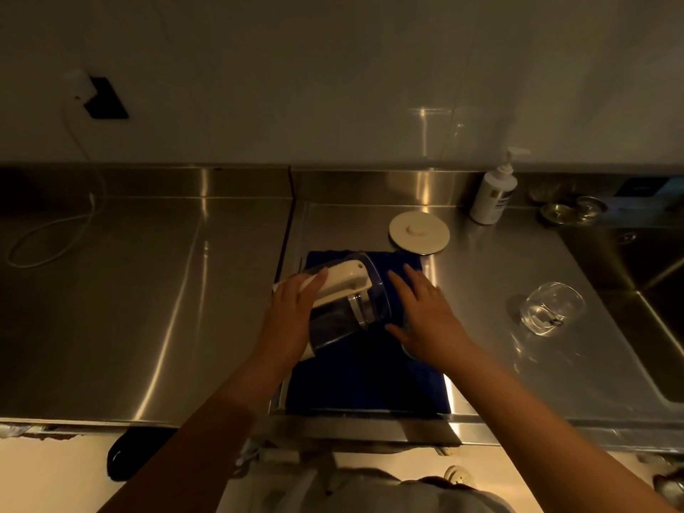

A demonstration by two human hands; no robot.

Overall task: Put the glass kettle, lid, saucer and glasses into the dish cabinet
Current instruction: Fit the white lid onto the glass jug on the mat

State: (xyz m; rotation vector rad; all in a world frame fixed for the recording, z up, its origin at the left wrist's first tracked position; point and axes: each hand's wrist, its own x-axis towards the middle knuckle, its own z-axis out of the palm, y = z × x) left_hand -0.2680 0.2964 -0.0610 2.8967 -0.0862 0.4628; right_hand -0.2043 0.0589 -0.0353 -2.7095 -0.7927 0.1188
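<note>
On the dark blue cloth (366,383) at the counter's (148,309) front edge, the left hand (292,309) has its grip clamped on the white handle of the glass kettle (348,301), which is tipped on its side, mouth toward the right hand (425,312). That hand lies flat, fingers apart, on the cloth just beside the kettle's rim. A glass (551,307) sits well to the right, near the sink (651,290). The white lid (419,232) lies behind the cloth, toward the back edge.
</note>
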